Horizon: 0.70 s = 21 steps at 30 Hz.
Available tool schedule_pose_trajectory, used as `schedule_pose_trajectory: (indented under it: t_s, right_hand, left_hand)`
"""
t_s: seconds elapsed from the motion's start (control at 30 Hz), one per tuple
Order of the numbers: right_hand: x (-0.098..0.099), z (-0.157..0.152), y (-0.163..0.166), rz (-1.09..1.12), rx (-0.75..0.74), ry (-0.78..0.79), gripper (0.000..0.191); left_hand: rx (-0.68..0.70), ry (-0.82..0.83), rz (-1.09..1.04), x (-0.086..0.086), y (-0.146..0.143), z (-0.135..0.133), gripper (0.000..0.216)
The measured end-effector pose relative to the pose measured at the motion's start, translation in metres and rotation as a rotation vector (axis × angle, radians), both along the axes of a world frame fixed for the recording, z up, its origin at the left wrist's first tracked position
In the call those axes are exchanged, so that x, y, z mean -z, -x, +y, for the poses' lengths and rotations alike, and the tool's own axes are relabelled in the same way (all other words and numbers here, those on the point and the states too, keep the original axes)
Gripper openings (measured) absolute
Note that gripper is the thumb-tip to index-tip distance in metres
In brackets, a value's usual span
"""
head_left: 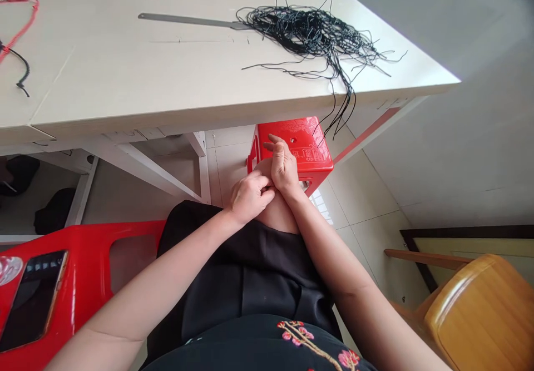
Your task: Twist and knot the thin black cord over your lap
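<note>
My left hand (pixel 250 196) is closed in a pinch on my bare knee, close against the heel of my right hand. Whatever it pinches, if anything, is too small or hidden to make out. My right hand (pixel 284 165) rests with its edge on the same knee, its visible fingers stretched out toward the left and no object seen in it. On the table above the hands lies a tangled bundle of thin black cords (pixel 308 29), with several ends hanging over the front edge. A flat grey metal strip (pixel 187 20) is partly under the bundle.
The white table (pixel 146 82) spans the top. A red plastic stool (pixel 311 143) stands beyond my knee. At left, a phone (pixel 35 293) lies on another red seat (pixel 89 260). A wooden chair (pixel 488 310) is at right. Red cord (pixel 31 23) lies at the table's left.
</note>
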State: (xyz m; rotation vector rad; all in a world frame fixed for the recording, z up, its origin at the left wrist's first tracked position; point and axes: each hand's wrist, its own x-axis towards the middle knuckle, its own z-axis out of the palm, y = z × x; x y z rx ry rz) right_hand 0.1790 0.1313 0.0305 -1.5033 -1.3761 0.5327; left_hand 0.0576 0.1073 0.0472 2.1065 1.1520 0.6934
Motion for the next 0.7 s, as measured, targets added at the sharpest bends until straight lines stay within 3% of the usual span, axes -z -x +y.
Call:
schedule_pose_trajectory:
  t_s: [0.1, 0.2, 0.33, 0.4, 0.47, 0.7]
  right_hand:
    - [-0.017, -0.016, -0.006, 0.183, -0.029, -0.096, 0.042]
    - [-0.033, -0.052, -0.004, 0.339, 0.015, -0.188, 0.02]
    - [-0.03, -0.093, 0.021, 0.775, -0.2, 0.159, 0.014]
    - [-0.023, -0.098, 0.037, 1.019, -0.278, 0.248, 0.018]
    - [-0.017, -0.096, 0.048, 1.156, -0.287, 0.212, 0.022]
    - [-0.017, -0.093, 0.056, 1.224, -0.234, 0.13, 0.01]
  left_hand:
    - [-0.02, 0.083, -0.171, -0.001, 0.004, 0.0, 0.01]
    - [-0.146, 0.239, -0.392, -0.009, 0.015, -0.002, 0.011]
    - [-0.26, 0.484, -0.608, -0.026, 0.027, -0.011, 0.015]
    - [-0.249, 0.607, -0.673, -0.032, 0.029, -0.018, 0.017]
    - [-0.227, 0.68, -0.714, -0.035, 0.031, -0.024, 0.017]
    - [-0.203, 0.647, -0.747, -0.031, 0.04, -0.038, 0.015]
